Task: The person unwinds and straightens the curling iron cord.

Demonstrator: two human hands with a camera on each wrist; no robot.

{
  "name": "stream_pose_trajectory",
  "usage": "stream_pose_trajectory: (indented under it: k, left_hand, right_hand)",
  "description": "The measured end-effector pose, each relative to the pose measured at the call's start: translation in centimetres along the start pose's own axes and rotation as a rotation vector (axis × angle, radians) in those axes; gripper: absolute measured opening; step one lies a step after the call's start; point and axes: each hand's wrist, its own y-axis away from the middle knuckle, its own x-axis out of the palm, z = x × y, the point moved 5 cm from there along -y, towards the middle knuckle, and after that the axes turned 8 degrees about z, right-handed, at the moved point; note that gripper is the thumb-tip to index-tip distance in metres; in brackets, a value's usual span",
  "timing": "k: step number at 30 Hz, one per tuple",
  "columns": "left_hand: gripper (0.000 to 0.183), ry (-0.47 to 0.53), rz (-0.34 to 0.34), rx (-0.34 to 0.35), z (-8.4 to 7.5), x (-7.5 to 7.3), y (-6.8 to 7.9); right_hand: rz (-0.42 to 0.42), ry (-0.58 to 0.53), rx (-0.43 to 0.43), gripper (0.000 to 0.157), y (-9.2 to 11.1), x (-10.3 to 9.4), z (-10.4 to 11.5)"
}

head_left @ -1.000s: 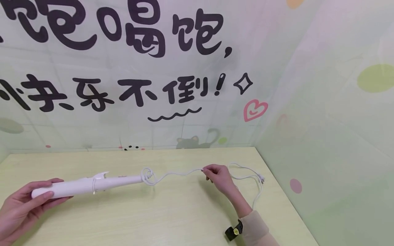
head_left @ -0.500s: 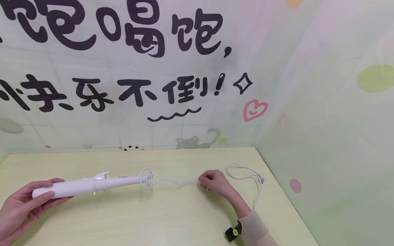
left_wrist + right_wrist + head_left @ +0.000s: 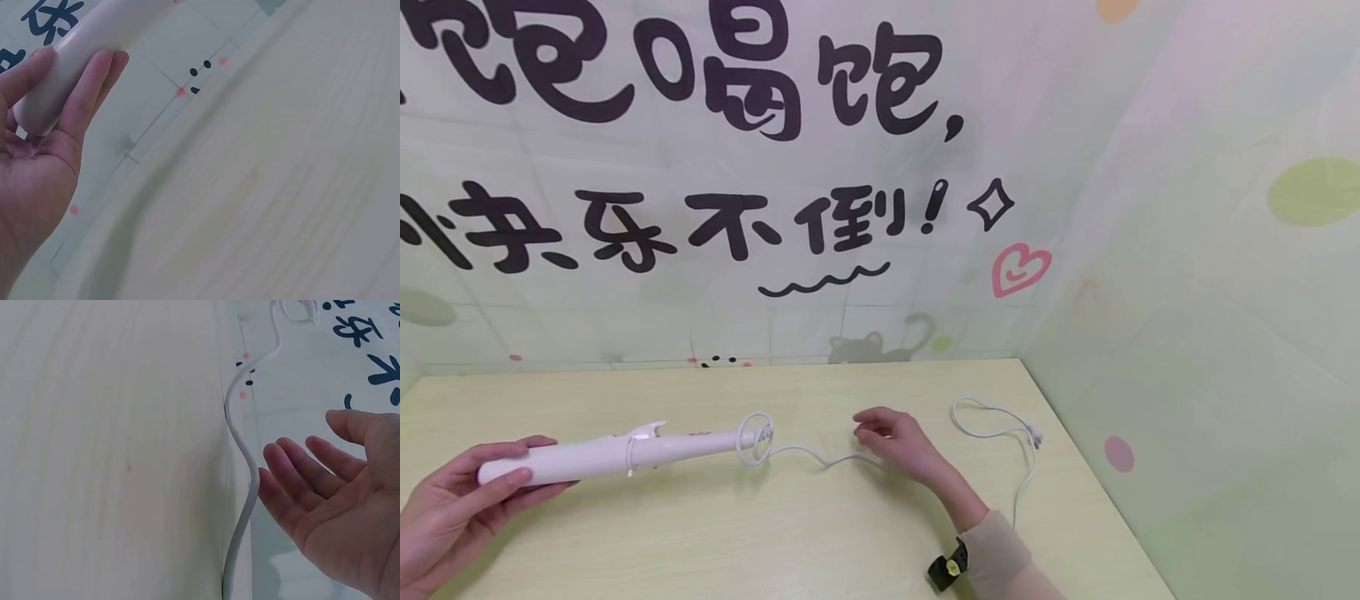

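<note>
My left hand (image 3: 463,504) grips a white curling iron (image 3: 580,457) by its handle end, with the barrel pointing right over the table. In the left wrist view the fingers wrap the rounded end of the iron (image 3: 78,59). A white cord (image 3: 826,465) makes a loop at the iron's far tip, then runs right under my right hand (image 3: 904,442). That hand is relaxed and holds nothing. In the right wrist view its fingers are loosely spread, one fingertip right at the cord (image 3: 252,478).
The pale wooden table (image 3: 700,533) meets a printed wall sheet (image 3: 925,325) at its back edge. More white cord lies at the right, with a plug (image 3: 1036,435) near the table's side edge. A black wrist strap (image 3: 947,568) hangs below the right sleeve.
My right hand pinched the cord, lowered it towards the table and let go. Its fingers have opened and the hand has shifted left. The left hand keeps the curling iron almost still.
</note>
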Motion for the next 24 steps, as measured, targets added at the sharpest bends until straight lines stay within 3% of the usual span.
stream_pose_trajectory:
  k: [13,19,24]
  left_hand:
    - [0.056,-0.008,0.001,-0.006,0.2,0.4,0.1]
    - [0.056,-0.017,-0.051,-0.011,0.3,0.0,0.4]
    - [0.055,-0.068,-0.094,-0.019,0.1,-0.6,0.5]
  right_hand:
    - [0.216,-0.14,-0.065,0.05,-2.2,5.7,2.9]
    - [0.237,-0.111,-0.043,0.032,-2.1,6.2,2.9]
    - [0.208,-0.092,-0.017,0.02,-1.5,5.7,2.5]
